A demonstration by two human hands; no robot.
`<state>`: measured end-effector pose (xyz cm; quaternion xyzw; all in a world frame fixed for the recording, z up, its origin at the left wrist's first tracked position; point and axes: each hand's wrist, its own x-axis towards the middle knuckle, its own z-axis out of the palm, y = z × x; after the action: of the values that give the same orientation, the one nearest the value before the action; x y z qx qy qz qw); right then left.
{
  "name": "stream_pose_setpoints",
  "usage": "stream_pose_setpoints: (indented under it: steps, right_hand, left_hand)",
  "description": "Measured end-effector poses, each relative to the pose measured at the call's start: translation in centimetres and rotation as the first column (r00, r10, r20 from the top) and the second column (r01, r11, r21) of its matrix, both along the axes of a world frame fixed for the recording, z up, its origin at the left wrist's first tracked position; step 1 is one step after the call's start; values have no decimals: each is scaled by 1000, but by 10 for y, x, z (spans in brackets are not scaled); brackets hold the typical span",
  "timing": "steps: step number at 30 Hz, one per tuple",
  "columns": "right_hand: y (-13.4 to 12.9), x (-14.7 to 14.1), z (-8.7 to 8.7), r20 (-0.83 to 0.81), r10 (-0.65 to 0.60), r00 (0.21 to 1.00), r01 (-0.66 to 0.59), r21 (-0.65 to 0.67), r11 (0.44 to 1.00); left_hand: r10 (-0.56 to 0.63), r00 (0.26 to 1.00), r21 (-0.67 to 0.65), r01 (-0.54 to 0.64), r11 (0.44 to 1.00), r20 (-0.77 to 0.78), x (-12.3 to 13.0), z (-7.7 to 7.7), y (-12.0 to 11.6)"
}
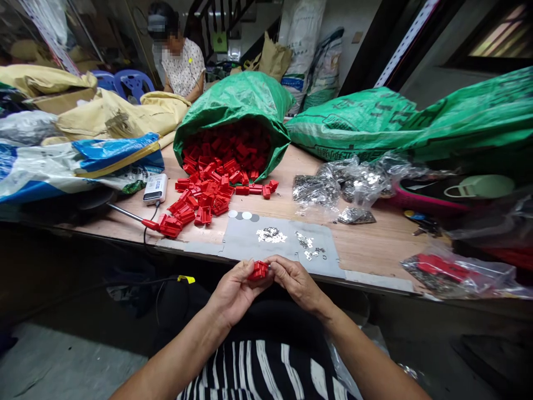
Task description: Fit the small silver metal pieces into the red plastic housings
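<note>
Between thumb and fingers, my left hand (236, 291) holds a red plastic part (259, 270) just off the table's front edge. My right hand (296, 282) is closed at the part's right side, its thumb and fingertips pinched together; what they pinch is too small to make out. Beyond my hands lies a grey mat (239, 239) with one pile of small metal pieces (271, 235) and a looser scatter of metal pieces (308, 244) to its right. A heap of similar red parts (204, 194) spills over the table to the left.
A green sack (245, 91) full of red parts lies open at the table's back. Bags of metal pieces (316, 189) lie right of centre. A white power bank (155, 189) with a cable stands left. A red-handled tool (129, 214) touches the heap. A person (183, 66) sits opposite.
</note>
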<state>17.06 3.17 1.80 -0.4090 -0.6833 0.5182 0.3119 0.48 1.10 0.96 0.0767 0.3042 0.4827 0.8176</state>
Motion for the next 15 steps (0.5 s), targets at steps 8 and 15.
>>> stream_pose_setpoints:
  steps: [8, 15]
  right_hand:
    - [-24, 61, 1, 362, 67, 930, -38, -87, 996]
    - [-44, 131, -14, 906, -83, 415, 135, 29, 990]
  left_hand:
    - [-299, 929, -139, 274, 952, -218, -8, -24, -13]
    - [-297, 925, -175, 260, 949, -236, -11, -32, -10]
